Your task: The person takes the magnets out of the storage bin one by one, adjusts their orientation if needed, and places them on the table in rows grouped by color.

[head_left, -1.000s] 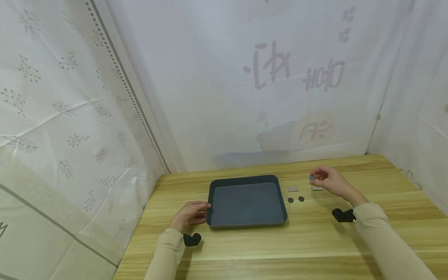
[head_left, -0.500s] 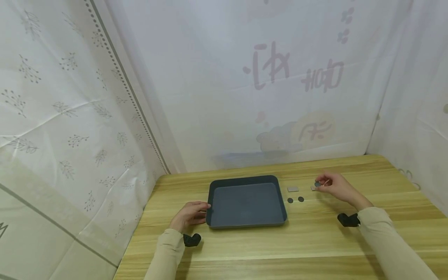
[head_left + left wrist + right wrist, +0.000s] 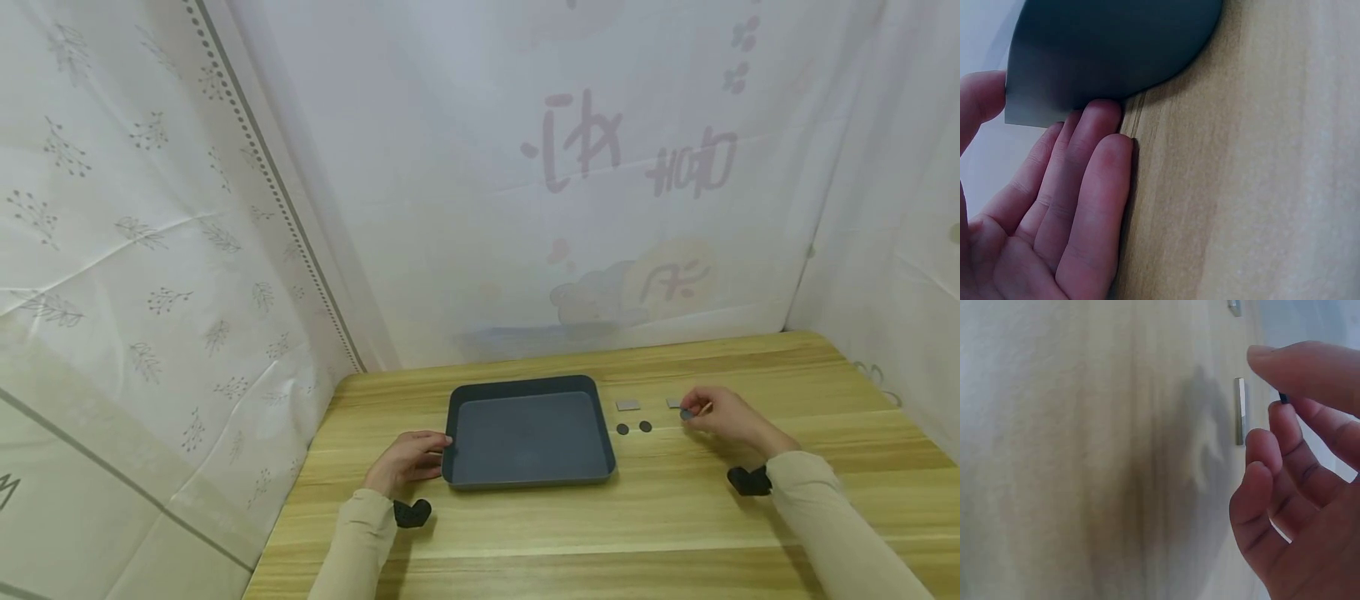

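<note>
My right hand [image 3: 716, 415] pinches a small dark grey disc [image 3: 686, 414] between thumb and fingertips, low over the table. In the right wrist view only a dark sliver of the disc [image 3: 1283, 398] shows. Just left of that hand lies a thin grey rectangular plate [image 3: 673, 403], partly behind the fingers. My left hand [image 3: 405, 462] holds the left wall of a dark grey rectangular tray [image 3: 528, 483]. Its thumb [image 3: 985, 100] sits at the rim, and the other fingers [image 3: 1104, 181] touch the outer wall from below.
Right of the tray lie another grey rectangular plate [image 3: 627, 406], a dark disc [image 3: 622, 429] and a second dark disc [image 3: 646, 427]. A wooden table [image 3: 525, 533] carries everything. White printed curtains [image 3: 480, 208] stand behind it and at both sides.
My right hand has moved slightly right and toward the near side, lowering the disc from above the plate to beside it. The left hand and tray have stayed put.
</note>
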Tool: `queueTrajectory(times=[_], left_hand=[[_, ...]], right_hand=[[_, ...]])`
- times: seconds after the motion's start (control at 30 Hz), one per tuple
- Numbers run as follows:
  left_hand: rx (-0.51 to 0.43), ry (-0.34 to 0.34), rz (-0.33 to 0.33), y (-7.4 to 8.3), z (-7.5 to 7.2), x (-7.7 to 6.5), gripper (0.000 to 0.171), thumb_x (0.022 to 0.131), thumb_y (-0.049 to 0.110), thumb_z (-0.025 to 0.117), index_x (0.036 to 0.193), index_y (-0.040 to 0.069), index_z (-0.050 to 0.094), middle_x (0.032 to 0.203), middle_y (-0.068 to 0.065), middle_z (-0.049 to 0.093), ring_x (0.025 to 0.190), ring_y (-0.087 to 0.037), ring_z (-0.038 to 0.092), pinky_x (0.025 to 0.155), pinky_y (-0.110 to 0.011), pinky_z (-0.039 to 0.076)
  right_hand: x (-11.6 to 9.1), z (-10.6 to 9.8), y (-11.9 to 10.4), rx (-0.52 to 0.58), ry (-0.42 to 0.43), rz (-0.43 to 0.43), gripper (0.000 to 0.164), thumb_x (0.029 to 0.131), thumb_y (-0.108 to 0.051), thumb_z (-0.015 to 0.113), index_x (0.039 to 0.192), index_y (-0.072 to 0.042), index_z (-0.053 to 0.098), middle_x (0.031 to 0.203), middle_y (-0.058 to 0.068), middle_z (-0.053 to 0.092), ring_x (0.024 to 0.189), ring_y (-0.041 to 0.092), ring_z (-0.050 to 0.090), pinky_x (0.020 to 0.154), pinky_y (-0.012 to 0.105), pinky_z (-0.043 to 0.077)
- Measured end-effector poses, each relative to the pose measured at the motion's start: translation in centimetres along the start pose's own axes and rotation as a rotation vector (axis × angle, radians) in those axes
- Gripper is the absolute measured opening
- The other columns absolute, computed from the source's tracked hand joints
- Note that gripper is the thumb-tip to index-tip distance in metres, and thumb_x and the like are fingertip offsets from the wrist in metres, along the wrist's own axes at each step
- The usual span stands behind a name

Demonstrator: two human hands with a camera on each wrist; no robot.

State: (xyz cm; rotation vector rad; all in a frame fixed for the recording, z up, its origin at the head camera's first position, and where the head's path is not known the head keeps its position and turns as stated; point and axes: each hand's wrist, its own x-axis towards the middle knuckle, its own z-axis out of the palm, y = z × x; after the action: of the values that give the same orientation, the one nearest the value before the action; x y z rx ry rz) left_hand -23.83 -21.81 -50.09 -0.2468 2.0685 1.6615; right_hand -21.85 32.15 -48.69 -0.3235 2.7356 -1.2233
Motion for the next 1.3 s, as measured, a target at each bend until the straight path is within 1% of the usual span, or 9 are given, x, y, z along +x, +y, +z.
queueTrajectory(times=[0.13,0.2,0.33,0.43,0.63,0.77,1.03,1.3], left_hand=[[0.005,0.01,-0.001,0.0,0.0,0.0,0.041,0.086,0.029,0.072,0.116,0.001,0.066,0.102,-0.008,0.067,0.083,-0.016,0.067,0.071,-0.031,0.057],[0.004,0.014,0.001,0.0,0.0,0.0,0.04,0.086,0.028,0.072,0.115,0.001,0.066,0.101,-0.009,0.067,0.083,-0.016,0.067,0.071,-0.032,0.057],[-0.001,0.009,-0.002,0.0,0.0,0.0,0.039,0.086,0.028,0.072,0.113,0.002,0.066,0.099,-0.007,0.068,0.083,-0.015,0.067,0.07,-0.031,0.057],[0.003,0.009,-0.002,-0.1,0.0,0.0,0.039,0.086,0.028,0.072,0.113,0.002,0.066,0.099,-0.008,0.068,0.083,-0.016,0.067,0.07,-0.031,0.057],[0.009,0.023,-0.005,0.0,0.0,0.1,0.038,0.085,0.028,0.072,0.112,0.003,0.067,0.101,-0.008,0.067,0.084,-0.016,0.067,0.072,-0.032,0.057],[0.008,0.019,-0.01,0.0,0.0,0.0,0.037,0.085,0.028,0.072,0.113,0.003,0.067,0.1,-0.008,0.068,0.084,-0.016,0.067,0.072,-0.031,0.057],[0.009,0.022,-0.007,0.0,0.1,0.0,0.038,0.085,0.028,0.072,0.112,0.002,0.067,0.1,-0.008,0.068,0.083,-0.015,0.067,0.07,-0.031,0.057],[0.002,0.032,-0.008,0.1,0.2,0.0,0.037,0.085,0.027,0.072,0.111,0.002,0.067,0.099,-0.007,0.068,0.081,-0.015,0.067,0.068,-0.031,0.057]], right_hand=[[-0.3,0.4,0.2,-0.04,-0.013,0.018,0.024,0.08,-0.011,0.074,0.099,-0.001,0.062,0.092,0.008,0.059,0.082,0.016,0.052,0.066,0.025,0.045],[-0.4,0.5,0.4,-0.057,-0.01,0.004,0.024,0.079,-0.01,0.074,0.098,-0.001,0.063,0.091,0.007,0.06,0.081,0.013,0.052,0.068,0.023,0.044],[-0.5,0.6,0.8,-0.056,-0.016,-0.039,0.021,0.08,-0.008,0.073,0.097,-0.001,0.063,0.089,0.007,0.058,0.078,0.007,0.049,0.067,0.022,0.043],[-0.5,0.6,0.9,-0.067,-0.022,-0.051,0.02,0.08,-0.007,0.071,0.097,-0.001,0.063,0.089,0.006,0.057,0.077,0.007,0.047,0.067,0.022,0.042],[-0.5,0.6,0.6,-0.089,-0.028,-0.032,0.02,0.081,-0.008,0.071,0.097,-0.001,0.063,0.088,0.006,0.058,0.077,0.008,0.047,0.067,0.022,0.042],[-0.4,0.7,0.5,-0.095,-0.029,-0.03,0.021,0.08,-0.008,0.071,0.097,0.0,0.063,0.088,0.006,0.058,0.077,0.01,0.047,0.067,0.023,0.041],[0.0,0.8,1.2,-0.085,-0.046,-0.015,0.021,0.079,-0.008,0.071,0.097,0.001,0.063,0.086,0.004,0.059,0.076,0.008,0.048,0.067,0.022,0.042],[0.0,0.8,1.1,-0.069,-0.055,-0.014,0.021,0.08,-0.008,0.07,0.097,0.002,0.063,0.087,0.005,0.06,0.077,0.007,0.05,0.068,0.022,0.043]])
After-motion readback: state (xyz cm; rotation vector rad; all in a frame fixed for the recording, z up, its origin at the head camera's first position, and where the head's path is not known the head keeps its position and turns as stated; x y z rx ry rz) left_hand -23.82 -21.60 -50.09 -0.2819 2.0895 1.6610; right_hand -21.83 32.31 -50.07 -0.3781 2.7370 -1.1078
